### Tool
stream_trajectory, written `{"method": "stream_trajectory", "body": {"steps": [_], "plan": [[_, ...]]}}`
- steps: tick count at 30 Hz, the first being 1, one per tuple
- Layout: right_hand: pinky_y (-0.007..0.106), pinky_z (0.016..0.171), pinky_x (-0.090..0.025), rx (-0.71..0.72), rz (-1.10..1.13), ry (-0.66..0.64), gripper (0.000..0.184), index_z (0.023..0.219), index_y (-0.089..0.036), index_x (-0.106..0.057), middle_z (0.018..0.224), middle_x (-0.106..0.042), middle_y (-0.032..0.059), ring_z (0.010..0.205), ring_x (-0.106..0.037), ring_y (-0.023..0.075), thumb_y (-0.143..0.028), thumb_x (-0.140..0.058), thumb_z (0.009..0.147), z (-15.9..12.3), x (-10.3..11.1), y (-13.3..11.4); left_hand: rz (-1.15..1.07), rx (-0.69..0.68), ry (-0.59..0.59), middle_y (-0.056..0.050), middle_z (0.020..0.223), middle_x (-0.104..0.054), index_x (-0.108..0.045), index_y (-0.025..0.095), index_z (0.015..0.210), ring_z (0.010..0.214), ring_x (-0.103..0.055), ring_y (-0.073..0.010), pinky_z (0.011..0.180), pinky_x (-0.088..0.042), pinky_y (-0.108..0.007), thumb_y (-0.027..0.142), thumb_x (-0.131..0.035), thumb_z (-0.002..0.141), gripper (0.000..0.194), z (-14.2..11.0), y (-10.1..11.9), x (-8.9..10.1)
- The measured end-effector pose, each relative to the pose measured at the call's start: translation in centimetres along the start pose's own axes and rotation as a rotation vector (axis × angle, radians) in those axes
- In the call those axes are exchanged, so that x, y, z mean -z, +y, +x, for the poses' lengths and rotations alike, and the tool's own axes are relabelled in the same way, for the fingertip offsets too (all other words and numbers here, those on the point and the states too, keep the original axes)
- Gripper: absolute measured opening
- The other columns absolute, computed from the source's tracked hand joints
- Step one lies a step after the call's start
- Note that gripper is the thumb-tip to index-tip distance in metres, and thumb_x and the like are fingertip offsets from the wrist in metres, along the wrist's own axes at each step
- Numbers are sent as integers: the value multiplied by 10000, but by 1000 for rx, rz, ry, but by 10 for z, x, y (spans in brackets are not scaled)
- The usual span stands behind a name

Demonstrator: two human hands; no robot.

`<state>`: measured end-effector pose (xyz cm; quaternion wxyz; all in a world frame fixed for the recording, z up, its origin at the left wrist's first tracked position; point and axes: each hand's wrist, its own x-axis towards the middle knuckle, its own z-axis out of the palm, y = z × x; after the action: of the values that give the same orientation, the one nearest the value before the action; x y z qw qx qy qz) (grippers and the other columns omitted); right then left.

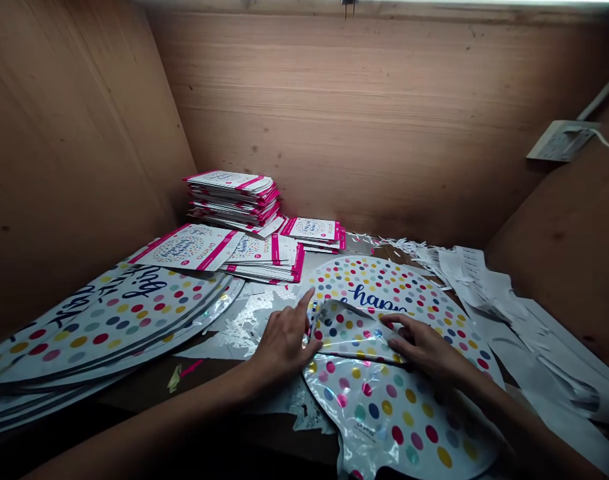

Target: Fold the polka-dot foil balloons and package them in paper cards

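A flat white foil balloon [384, 400] with coloured dots lies in front of me, "happ" lettering visible on it. Across its middle lies a folded dotted foil balloon [351, 330]. At the fold's left end is my left hand [285, 337], index finger stretched forward and thumb apart from it, both touching the foil edge. On the right, my right hand [419, 340] pinches the folded balloon's edge between thumb and fingers. Its palm side is hidden from view.
Flat dotted balloons [109, 313] are stacked at left. Behind them stand a tall stack of pink-and-white packets [231, 200] and lower piles [311, 230]. Crumpled paper strips [529, 320] lie right. Wooden panels [334, 120] enclose the table; a socket box [561, 141] hangs right.
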<state>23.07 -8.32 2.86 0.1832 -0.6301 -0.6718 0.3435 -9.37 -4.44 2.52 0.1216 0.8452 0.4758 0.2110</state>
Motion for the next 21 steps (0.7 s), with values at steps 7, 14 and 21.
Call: {"method": "stream_trajectory", "body": {"steps": [7, 14, 21], "plan": [[327, 695, -518, 39, -29, 24, 494, 1344, -285, -600, 914, -681, 26, 818, -650, 224, -514, -574, 907, 2, 0, -3, 232, -344, -243, -105, 1642, -227, -287, 186, 1565, 1523, -164, -299, 1220, -165, -471, 419, -407, 1002, 621, 20, 21, -16], [495, 998, -498, 306, -382, 349, 425, 1400, -306, -562, 1426, -564, 91, 1273, -543, 321, -373, -482, 988, -5, -16, -6, 242, -57, -351, -162, 1649, -80, -204, 143, 1593, 1530, -47, -338, 1222, -88, -540, 711, -297, 944, 867, 31, 18, -25], [530, 1236, -104, 348, -488, -133, 641, 1578, -363, -230, 1678, -121, -2, 1537, -125, 300, -624, -342, 1003, 16, -16, -15, 275, -48, -343, -154, 1650, -83, -181, 130, 1596, 1536, -47, -320, 1220, -42, -558, 711, -269, 948, 874, 31, 15, -29]]}}
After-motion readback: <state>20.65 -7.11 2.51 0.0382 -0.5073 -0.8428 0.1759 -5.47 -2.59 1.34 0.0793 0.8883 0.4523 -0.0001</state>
